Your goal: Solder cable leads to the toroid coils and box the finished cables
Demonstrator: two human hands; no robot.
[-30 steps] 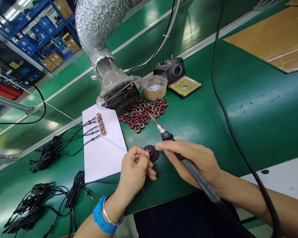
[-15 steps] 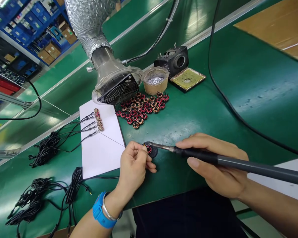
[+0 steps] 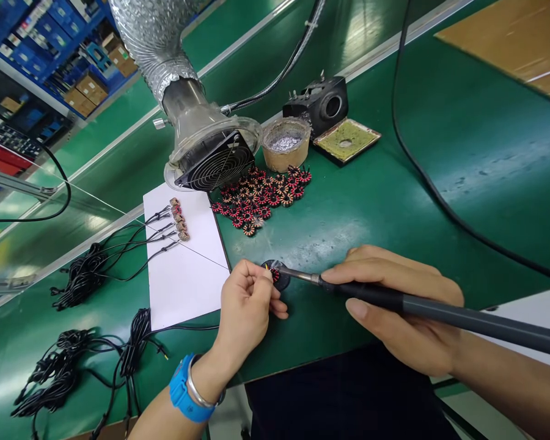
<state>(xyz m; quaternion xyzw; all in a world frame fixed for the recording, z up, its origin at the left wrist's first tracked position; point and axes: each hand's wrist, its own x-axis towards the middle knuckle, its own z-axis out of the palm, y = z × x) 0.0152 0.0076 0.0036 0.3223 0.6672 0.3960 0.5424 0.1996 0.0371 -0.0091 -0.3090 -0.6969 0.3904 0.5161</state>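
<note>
In the head view my right hand (image 3: 403, 305) is closed around the dark handle of a soldering iron (image 3: 376, 293). The iron's tip meets a small wound coil (image 3: 275, 274) with red segments, which sits on a round black pad (image 3: 283, 282). A wisp of smoke hangs at the tip. My left hand (image 3: 250, 299) pinches a wire (image 3: 266, 266) whose yellow end pokes out at the coil. A thin strand of solder wire (image 3: 201, 255) runs from the upper left to this hand, and a black cable (image 3: 187, 327) leads to it. The fingers hide their exact grip.
A fume extractor (image 3: 215, 162) hangs over a pile of coils (image 3: 261, 198). Behind stand a solder pot (image 3: 286, 145), an iron stand (image 3: 318, 104) and a sponge tray (image 3: 348, 140). White paper (image 3: 183, 281) bears several wired coils; cable bundles (image 3: 80, 275) lie left. A black cord (image 3: 431, 195) crosses the right side.
Smoke now rises at the iron's tip, where little showed before. The view has shifted slightly; both hands keep nearly the same place and hold.
</note>
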